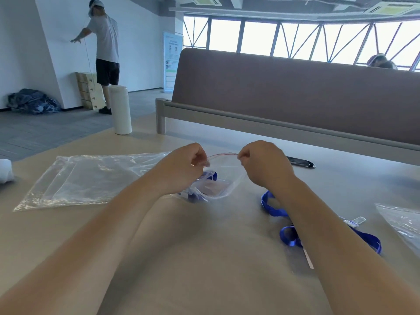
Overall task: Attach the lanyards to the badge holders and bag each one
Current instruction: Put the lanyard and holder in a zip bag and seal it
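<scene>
Pinching the zip strip [223, 154] ends of the small bag [219, 186] at the worktop's [204, 246] middle, left hand [184, 167] and right hand [266, 164] curl fingers [202, 161] tight on likely light, limp, slippery film, best gripped at that stiffer strip.

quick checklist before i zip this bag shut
1. left hand pinches the small bag at its top edge: ok
2. right hand pinches the other end: ok
3. red zip strip spans between the hands: ok
4. lanyard and badge holder lie below the strip: ok
5. lanyard clipped to the holder: cannot tell
6. strip already sealed: cannot tell
</scene>
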A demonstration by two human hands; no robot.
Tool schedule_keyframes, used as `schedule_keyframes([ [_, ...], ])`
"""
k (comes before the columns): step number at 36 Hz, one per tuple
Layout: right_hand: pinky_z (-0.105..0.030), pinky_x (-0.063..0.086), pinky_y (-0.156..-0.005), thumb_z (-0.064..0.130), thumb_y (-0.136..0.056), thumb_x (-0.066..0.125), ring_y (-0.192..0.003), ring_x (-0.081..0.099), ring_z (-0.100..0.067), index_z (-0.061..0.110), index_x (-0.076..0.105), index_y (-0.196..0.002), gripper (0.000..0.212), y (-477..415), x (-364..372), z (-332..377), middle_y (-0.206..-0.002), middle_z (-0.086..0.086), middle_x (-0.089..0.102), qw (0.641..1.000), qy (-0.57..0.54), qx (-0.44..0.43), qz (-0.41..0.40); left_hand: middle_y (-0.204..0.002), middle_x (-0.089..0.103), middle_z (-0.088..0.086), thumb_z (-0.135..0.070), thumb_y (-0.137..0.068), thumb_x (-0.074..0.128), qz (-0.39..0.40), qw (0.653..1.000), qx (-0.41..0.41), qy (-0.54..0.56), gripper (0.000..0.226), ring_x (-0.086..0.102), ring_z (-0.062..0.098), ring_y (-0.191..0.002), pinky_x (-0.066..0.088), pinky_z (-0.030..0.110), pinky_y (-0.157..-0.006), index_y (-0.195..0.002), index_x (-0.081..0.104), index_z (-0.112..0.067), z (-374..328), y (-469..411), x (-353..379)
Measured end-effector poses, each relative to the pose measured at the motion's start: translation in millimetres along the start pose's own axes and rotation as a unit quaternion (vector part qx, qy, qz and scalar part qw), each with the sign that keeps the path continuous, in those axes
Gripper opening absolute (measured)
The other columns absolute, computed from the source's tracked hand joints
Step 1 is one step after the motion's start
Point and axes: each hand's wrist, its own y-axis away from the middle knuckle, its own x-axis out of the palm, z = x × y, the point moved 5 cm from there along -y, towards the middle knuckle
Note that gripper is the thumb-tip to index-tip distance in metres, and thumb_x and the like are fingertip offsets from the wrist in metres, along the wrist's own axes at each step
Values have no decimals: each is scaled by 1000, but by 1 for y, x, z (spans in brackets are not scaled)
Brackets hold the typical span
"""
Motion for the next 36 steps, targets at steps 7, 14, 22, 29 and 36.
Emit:
schedule_keyframes([
  [7, -27, 45, -68, 10, -89, 59, -80, 63, -20, 24, 71, -102, 22, -2, -9, -2, -97, 1, 69, 997, 79, 16, 0, -89, 66, -1, -17, -94, 50, -8, 991, -35, -131, 17, 63, 20, -85, 48, 31, -68, -86, 64, -17, 14, -4, -9],
  [14, -30, 54, -74, 18, -93, 59, -77, 70, -15, 28, 68, -104, 17, -1, -18, 2, -99, 6, 68, 997, -46, -29, 56, -93, 67, 7, -3, -97, 48, -53, 994, -82, 54, 24, 70, 26, -78, 63, 41, -63, -81, 63, -13, 23, -7, -12],
  [22, -31, 60, -71, 15, -88, 66, -69, 70, -10, 26, 70, -103, 19, 3, -32, -9, -83, 12, 72, 974, -194, -57, 101, -83, 74, 2, -6, -99, 49, -126, 989, -48, 68, 22, 70, 21, -80, 58, 39, -86, -88, 69, -8, 23, -11, -32],
  [29, -25, 54, -66, 42, -77, 79, -77, 67, -8, 40, 61, -116, 43, 12, -21, -4, -111, 22, 60, 971, -153, -59, 173, -80, 73, -2, -10, -101, 46, -132, 989, -33, 64, 24, 68, 14, -73, 57, 36, -82, -87, 66, -9, 21, -10, -32],
  [36, -23, 56, -62, 26, -82, 77, -67, 70, -4, 37, 54, -128, 52, 20, -19, 5, -115, 24, 58, 957, -189, -68, 210, -81, 75, 2, -7, -98, 43, -159, 981, -67, 91, 26, 70, 18, -73, 58, 35, -81, -87, 67, -6, 28, -12, -35],
])
